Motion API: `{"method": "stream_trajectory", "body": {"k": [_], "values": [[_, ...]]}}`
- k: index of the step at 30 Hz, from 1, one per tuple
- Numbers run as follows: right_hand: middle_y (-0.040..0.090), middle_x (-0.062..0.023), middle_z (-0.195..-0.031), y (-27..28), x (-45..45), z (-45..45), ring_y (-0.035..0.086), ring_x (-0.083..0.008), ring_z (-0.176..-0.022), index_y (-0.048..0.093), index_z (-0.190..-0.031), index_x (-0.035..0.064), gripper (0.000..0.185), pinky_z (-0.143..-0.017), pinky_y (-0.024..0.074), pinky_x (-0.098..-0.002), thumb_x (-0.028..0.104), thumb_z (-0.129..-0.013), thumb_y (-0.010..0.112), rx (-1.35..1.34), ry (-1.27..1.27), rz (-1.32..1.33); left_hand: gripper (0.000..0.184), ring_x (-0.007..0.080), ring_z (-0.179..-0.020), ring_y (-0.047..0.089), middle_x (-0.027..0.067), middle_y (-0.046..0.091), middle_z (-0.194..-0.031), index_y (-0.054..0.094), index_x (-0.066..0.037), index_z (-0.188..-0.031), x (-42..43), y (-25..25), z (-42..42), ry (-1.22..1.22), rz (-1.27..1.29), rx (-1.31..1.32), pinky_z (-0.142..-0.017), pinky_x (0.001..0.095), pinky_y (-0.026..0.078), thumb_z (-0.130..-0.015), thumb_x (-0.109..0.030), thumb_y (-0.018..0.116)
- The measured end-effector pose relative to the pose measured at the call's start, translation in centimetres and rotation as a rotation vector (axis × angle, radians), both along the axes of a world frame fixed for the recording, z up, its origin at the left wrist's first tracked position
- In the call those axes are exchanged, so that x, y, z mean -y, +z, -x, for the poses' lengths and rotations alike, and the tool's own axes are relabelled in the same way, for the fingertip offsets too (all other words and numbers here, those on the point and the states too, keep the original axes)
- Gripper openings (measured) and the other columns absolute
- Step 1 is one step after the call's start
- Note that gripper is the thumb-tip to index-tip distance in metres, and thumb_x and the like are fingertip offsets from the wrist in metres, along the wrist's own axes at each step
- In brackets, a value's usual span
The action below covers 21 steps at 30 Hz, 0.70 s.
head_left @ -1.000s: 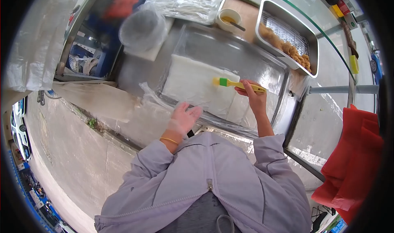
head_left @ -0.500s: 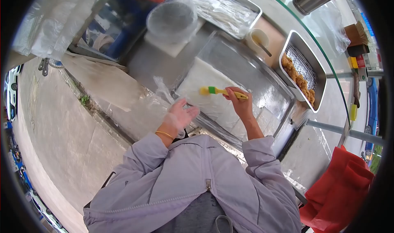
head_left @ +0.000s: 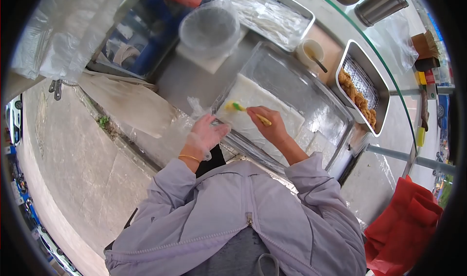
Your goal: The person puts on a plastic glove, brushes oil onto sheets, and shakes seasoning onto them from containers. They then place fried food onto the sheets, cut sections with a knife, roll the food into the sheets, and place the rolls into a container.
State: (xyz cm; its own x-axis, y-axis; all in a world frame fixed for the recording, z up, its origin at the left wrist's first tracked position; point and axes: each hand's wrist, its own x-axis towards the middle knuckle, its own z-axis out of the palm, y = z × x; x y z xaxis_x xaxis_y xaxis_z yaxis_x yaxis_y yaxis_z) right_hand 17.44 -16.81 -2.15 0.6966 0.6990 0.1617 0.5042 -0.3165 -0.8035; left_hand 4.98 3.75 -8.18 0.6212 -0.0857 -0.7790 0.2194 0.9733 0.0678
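My right hand (head_left: 270, 124) grips the yellow handle of a pastry brush (head_left: 263, 120) with a green collar. Its yellow bristles touch the left end of a flat white sheet (head_left: 262, 101), whose material I cannot make out. The sheet lies on a metal tray (head_left: 311, 93) with clear film about its edges. At the tray's near left corner is my left hand (head_left: 206, 132), in a loose clear plastic glove. Its fingers are apart and nothing shows in them. Crumpled clear film (head_left: 196, 106) rises just beyond its fingertips.
A cup (head_left: 310, 52) with a utensil stands behind the tray. Fried pieces (head_left: 356, 95) lie in a deep metal pan (head_left: 386, 101) at right. A round clear tub (head_left: 209, 29) and a film-covered tray (head_left: 265, 16) sit at the back. A glass edge (head_left: 386, 71) curves along the right.
The brush has moved left along the white sheet, and my right hand went with it. My left hand has shifted slightly left. The view has shifted a little.
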Motion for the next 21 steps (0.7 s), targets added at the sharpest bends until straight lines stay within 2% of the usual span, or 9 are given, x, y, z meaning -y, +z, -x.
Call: {"method": "stream_trajectory", "body": {"k": [3,6,9,13,15,16,18,20,21], "values": [[0.072,-0.0130,-0.094,-3.1,1.6,-4.8,0.071,-0.0178,-0.079,0.069,-0.102,-0.0045,0.023,-0.069,0.0569,-0.0270,0.017,-0.095,0.063,-0.457,-0.470,-0.324,0.058,0.0452,-0.123,0.045,0.0342,0.033,-0.139,0.015,-0.009,-0.149,0.3,0.1,0.1,0.015,-0.019,-0.044,-0.102,0.0531,0.044,-0.103,-0.032,0.040],[0.070,-0.0127,-0.094,-2.6,1.8,0.3,0.071,-0.0200,-0.081,0.068,-0.102,-0.0075,0.026,-0.070,0.0583,-0.0266,0.017,-0.096,0.062,-0.749,-0.295,-0.303,0.051,0.0433,-0.119,0.048,0.0304,0.039,-0.134,0.025,-0.007,-0.142,1.1,0.9,0.3,0.042,-0.033,-0.069,-0.102,0.0521,0.044,-0.101,-0.027,0.047],[0.069,-0.0150,-0.095,-2.4,4.8,-2.0,0.072,-0.0234,-0.082,0.066,-0.102,-0.0091,0.028,-0.072,0.0598,-0.0278,0.018,-0.097,0.061,-0.715,-0.474,-0.311,0.033,0.0300,-0.099,0.058,0.0175,0.054,-0.110,0.045,-0.004,-0.122,1.8,1.3,0.8,0.023,-0.044,-0.075,-0.090,0.0461,0.051,-0.097,-0.023,0.055],[0.068,-0.0147,-0.098,2.6,7.8,-9.0,0.071,-0.0245,-0.084,0.065,-0.106,-0.0080,0.028,-0.076,0.0602,-0.0289,0.018,-0.097,0.060,-0.486,-0.763,-0.724,0.025,0.0161,-0.073,0.059,0.0040,0.058,-0.083,0.057,-0.004,-0.108,1.0,3.4,-1.2,-0.159,-0.176,0.097,-0.073,0.0370,0.054,-0.093,-0.024,0.063],[0.067,-0.0137,-0.097,5.5,7.7,-11.7,0.071,-0.0223,-0.085,0.065,-0.106,-0.0080,0.027,-0.075,0.0595,-0.0280,0.017,-0.098,0.059,-0.295,-0.828,-0.858,0.019,0.0089,-0.056,0.052,-0.0017,0.054,-0.066,0.063,-0.006,-0.095,0.4,7.2,-3.3,-0.298,-0.445,0.297,-0.060,0.0288,0.051,-0.092,-0.024,0.065],[0.067,-0.0137,-0.097,5.5,7.8,-13.3,0.071,-0.0223,-0.085,0.065,-0.106,-0.0080,0.027,-0.075,0.0595,-0.0280,0.017,-0.098,0.059,-0.272,-0.822,-0.887,0.019,0.0089,-0.056,0.052,-0.0017,0.054,-0.066,0.063,-0.006,-0.095,0.4,10.1,-5.0,-0.303,-0.464,0.326,-0.060,0.0288,0.051,-0.092,-0.024,0.065],[0.067,-0.0132,-0.094,3.5,7.9,-17.1,0.070,-0.0208,-0.087,0.063,-0.111,-0.0079,0.031,-0.074,0.0578,-0.0251,0.020,-0.097,0.061,-0.180,-0.839,-0.776,0.015,0.0084,-0.054,0.049,-0.0014,0.051,-0.062,0.064,-0.005,-0.091,0.7,16.6,-10.1,-0.430,-0.879,0.589,-0.061,0.0250,0.049,-0.095,-0.019,0.060],[0.062,-0.0186,-0.113,4.3,7.7,-18.0,0.062,-0.0222,-0.109,0.038,-0.141,-0.0082,0.075,-0.084,0.0515,-0.0267,0.037,-0.090,0.068,-0.445,-0.837,-0.464,0.014,0.0064,-0.057,0.049,-0.0008,0.055,-0.066,0.066,-0.004,-0.089,1.5,21.4,-15.4,-0.366,-0.963,0.797,-0.061,0.0211,0.047,-0.094,-0.016,0.061],[0.057,-0.0203,-0.120,3.1,7.9,-18.5,0.057,-0.0229,-0.113,0.034,-0.144,-0.0074,0.079,-0.090,0.0480,-0.0293,0.038,-0.089,0.068,-0.241,-0.880,-0.393,0.011,0.0062,-0.062,0.051,-0.0001,0.058,-0.073,0.066,-0.004,-0.092,2.3,24.6,-17.8,-0.353,-1.062,0.854,-0.063,0.0218,0.047,-0.093,-0.014,0.062]]}}
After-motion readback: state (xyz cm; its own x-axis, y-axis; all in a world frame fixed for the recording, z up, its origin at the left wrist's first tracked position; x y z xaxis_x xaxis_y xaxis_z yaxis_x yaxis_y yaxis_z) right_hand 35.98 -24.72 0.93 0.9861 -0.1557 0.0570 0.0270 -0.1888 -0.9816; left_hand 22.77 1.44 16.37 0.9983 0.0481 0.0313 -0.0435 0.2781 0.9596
